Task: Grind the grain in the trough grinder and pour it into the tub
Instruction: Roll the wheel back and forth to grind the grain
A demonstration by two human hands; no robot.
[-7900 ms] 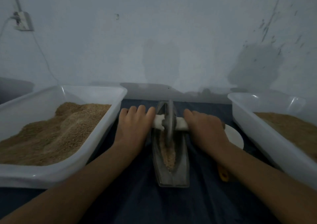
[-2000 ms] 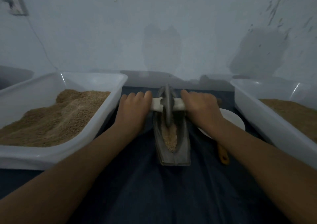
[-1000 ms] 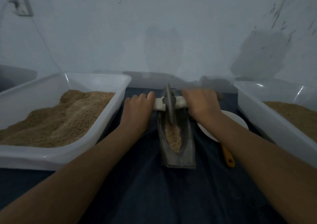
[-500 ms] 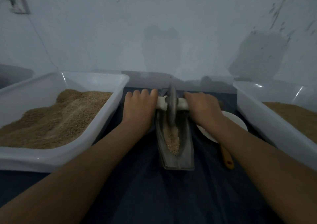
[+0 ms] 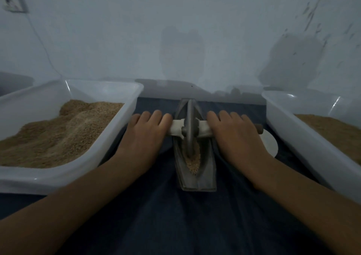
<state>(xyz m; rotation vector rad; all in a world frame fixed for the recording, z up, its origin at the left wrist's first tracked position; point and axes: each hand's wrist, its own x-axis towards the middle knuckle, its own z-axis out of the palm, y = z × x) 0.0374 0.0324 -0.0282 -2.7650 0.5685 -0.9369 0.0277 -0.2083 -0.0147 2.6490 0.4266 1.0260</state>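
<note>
Both hands on wheel axle: left hand & right hand curled round it; wheel sits in trough grinder w/ grain.

trough grinder: grey, centre, wheel upright | grain: inside trough | tub: white, right

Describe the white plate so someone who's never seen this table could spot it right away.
Start at the grinding trough in the middle of the dark blue cloth, then look toward the right tub. The white plate lies flat between them, partly hidden by the right hand. It's round, shallow and apparently grainless, unlike the deep rectangular tubs.
</note>
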